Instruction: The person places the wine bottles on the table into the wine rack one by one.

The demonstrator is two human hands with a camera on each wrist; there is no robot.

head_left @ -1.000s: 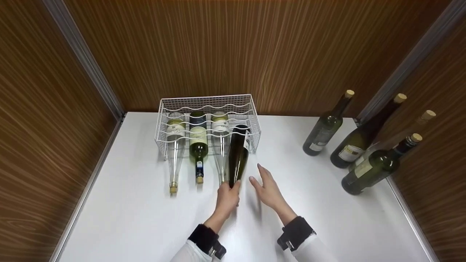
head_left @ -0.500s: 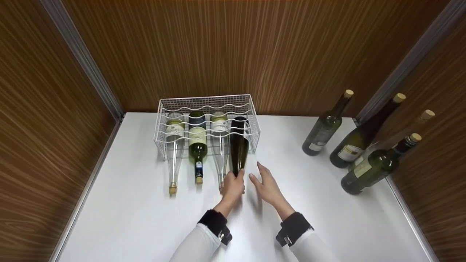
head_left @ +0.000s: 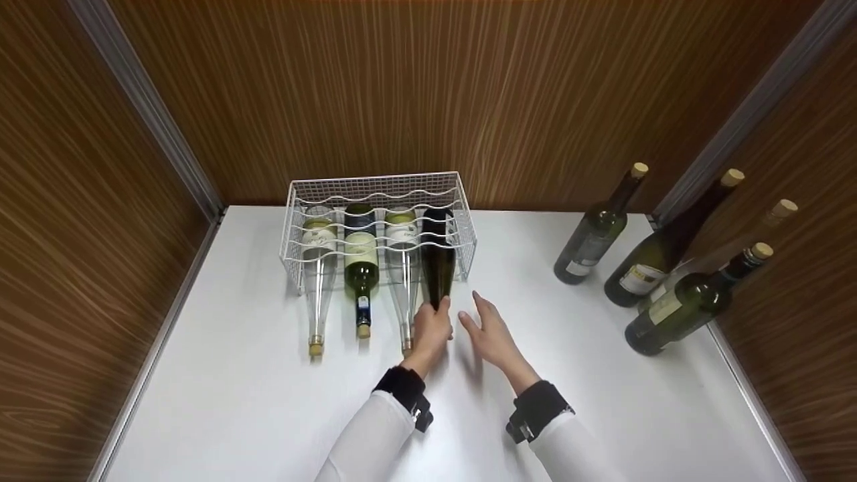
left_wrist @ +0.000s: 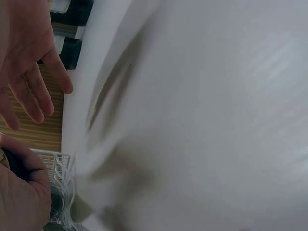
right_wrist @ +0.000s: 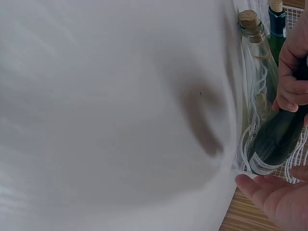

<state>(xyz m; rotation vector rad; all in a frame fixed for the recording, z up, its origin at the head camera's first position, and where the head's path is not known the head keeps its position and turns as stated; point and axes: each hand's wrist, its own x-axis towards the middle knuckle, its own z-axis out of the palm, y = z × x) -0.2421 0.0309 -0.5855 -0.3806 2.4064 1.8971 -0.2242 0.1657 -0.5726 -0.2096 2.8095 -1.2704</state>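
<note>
My left hand (head_left: 432, 329) grips the neck of a dark wine bottle (head_left: 438, 268), which lies in the rightmost slot of a white wire wine rack (head_left: 466, 258). The bottle's base is back under the wavy wires, and the hand covers its neck end. Just to the right, my right hand (head_left: 492, 340) hovers with fingers extended and holds nothing. In the right wrist view the dark bottle (right_wrist: 276, 142) slopes into the rack beside a clear bottle. The left wrist view shows the left hand (left_wrist: 24, 187) curled round the neck, with the right hand (left_wrist: 31, 57) above it, spread.
Two clear bottles (head_left: 319, 288) (head_left: 402, 281) and a green bottle (head_left: 362, 274) lie in the rack's other slots, corks toward me. Several corked bottles, including a dark green one (head_left: 592, 241), stand upright at the right. Wood-grain panels (head_left: 375, 87) enclose the white table (head_left: 234, 375).
My left hand has pushed the dark bottle farther back into the rack and straightened it in its slot. The right hand has stayed nearly in place, beside it.
</note>
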